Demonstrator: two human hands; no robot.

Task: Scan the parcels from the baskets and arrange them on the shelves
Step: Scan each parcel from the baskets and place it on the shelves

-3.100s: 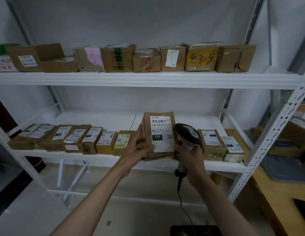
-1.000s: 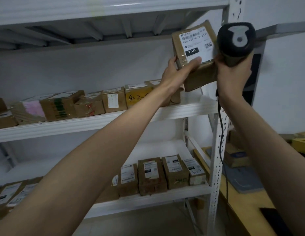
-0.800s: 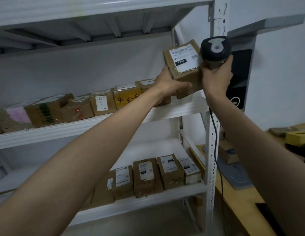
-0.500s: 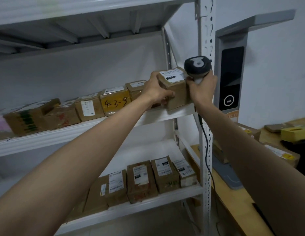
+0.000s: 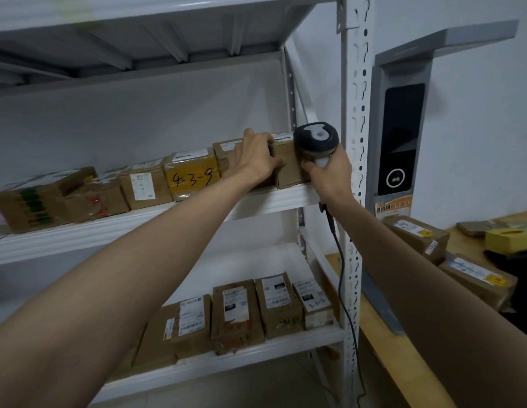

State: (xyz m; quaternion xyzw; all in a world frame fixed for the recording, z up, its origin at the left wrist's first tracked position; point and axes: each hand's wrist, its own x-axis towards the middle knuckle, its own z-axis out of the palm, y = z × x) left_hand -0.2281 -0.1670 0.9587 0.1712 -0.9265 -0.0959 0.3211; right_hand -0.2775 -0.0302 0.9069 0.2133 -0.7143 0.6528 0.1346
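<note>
A brown box [image 5: 288,164] sits at the right end of the middle shelf [image 5: 274,200], right at the front edge. It is the last one in a row of boxes, close to the white post [image 5: 355,148] with holes in it. The left hand [image 5: 257,159] is on the left side of the box, with the fingers bent over its top corner and the thumb pressed on its front, so it grips the box. The right hand [image 5: 329,172] is on the other side of the box. Its fingers are curled tight round the handle of a dark scanner [image 5: 316,139], and its knuckles touch the right side of the box. The round head of the scanner sticks up next to the top of the box, and a black wire [image 5: 343,284] hangs down from it. Next to the box on the left is another brown box [image 5: 227,151] (the left hand hides part of it), and then a yellow box [image 5: 191,173] with "4-3-9" written on it. More boxes sit further left. The lower shelf [image 5: 227,359] has a row of boxes [image 5: 241,313] with white labels. On the right is a wooden table [image 5: 382,343] with more parcels [image 5: 418,235] on it, and a grey stand [image 5: 400,136] with a dark screen.
</note>
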